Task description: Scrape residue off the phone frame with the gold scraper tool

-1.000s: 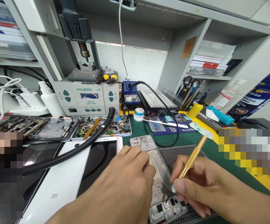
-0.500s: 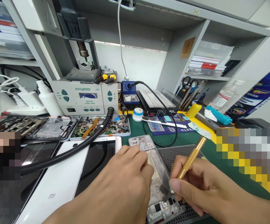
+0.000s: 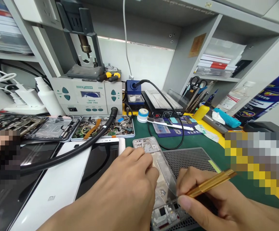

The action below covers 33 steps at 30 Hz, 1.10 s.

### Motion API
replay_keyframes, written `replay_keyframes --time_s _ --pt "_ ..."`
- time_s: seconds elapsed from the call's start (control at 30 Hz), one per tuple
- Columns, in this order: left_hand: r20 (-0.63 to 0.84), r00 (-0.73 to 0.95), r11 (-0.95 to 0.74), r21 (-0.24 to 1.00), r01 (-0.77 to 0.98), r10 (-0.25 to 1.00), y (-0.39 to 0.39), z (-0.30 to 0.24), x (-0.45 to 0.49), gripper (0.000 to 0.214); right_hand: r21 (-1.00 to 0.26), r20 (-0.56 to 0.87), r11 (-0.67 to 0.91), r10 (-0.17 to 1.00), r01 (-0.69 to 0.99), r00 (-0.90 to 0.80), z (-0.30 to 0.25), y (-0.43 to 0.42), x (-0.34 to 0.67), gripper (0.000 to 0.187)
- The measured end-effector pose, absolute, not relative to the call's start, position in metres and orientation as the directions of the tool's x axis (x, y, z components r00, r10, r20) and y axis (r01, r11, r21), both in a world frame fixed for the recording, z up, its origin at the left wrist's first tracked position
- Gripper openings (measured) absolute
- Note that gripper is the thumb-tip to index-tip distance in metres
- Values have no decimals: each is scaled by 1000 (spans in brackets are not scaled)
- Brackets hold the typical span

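A phone frame [image 3: 162, 192], silver-grey with some cut-outs at its lower end, lies on a black perforated mat. My left hand [image 3: 127, 186] is closed over its left edge, fingers curled and the fingertips hidden. Along the frame's right side a clear film [image 3: 168, 175] stands slightly raised. At that edge my right hand [image 3: 202, 189] holds a gold pen-shaped tool [image 3: 213, 184], which slants up to the right; its tip is hidden by the fingers. The right thumb and forefinger come together at the film's edge, but I cannot tell whether they pinch it.
A black hose [image 3: 81, 155] crosses white phones [image 3: 50, 189] on the left. Behind stand a hot-air station [image 3: 86, 96], a parts tray [image 3: 127, 131], a flux tub [image 3: 143, 115] and a heating plate [image 3: 163, 101]. The perforated mat [image 3: 189, 160] lies on a green surface.
The gold tool has tipped from steeply upright to lying lower towards the right. My right hand has turned with it; my left hand stays on the frame.
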<state>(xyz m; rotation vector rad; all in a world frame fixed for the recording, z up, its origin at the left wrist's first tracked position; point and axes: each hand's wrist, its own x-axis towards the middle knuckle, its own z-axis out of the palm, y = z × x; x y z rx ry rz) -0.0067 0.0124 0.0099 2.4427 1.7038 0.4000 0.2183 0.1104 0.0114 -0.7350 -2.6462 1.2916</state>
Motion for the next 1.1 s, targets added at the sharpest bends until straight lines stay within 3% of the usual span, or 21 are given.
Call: replay_keyframes --time_s 0.2,0.93,1.1 --pt "190 271 -316 271 909 943 6 8 -8 20 -707 -73 611 438 356 -896 10 109 221 18" --pt "265 320 -382 233 894 910 11 4 -8 21 -736 -54 594 426 324 -903 9 112 219 20" --pt "264 268 -329 224 917 926 9 7 -6 24 -737 -70 588 422 332 -904 8 114 218 19"
